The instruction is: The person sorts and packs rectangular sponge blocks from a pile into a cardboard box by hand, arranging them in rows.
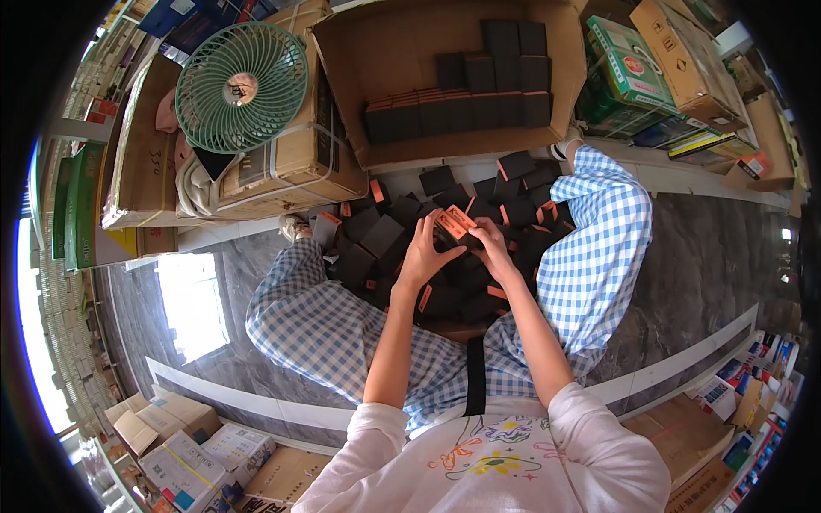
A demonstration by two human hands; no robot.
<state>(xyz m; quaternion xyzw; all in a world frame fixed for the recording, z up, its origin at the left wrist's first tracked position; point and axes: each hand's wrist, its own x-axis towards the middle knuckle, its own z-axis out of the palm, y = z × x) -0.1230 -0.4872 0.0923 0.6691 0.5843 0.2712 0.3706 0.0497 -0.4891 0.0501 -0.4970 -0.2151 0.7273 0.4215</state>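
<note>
Between my two hands are small black boxes with orange printed ends (456,221), apparently two side by side, their orange faces turned up. My left hand (425,254) grips them from the left, with its fingertips at the far edge and its thumb along the near side. From the right, my right hand (493,246) closes its fingers on the same boxes. Below and around the hands lies a loose heap of similar black boxes (380,235), some showing orange ends. Beyond it, a large open carton (393,51) holds more of these boxes in stacked rows (462,115).
A green fan (242,88) stands on a cardboard box (282,171) at the left. Green cartons (629,64) are stacked at the right. Behind me are parcels (192,470) at the lower left and shelved boxes (718,393) at the lower right. My legs flank the heap.
</note>
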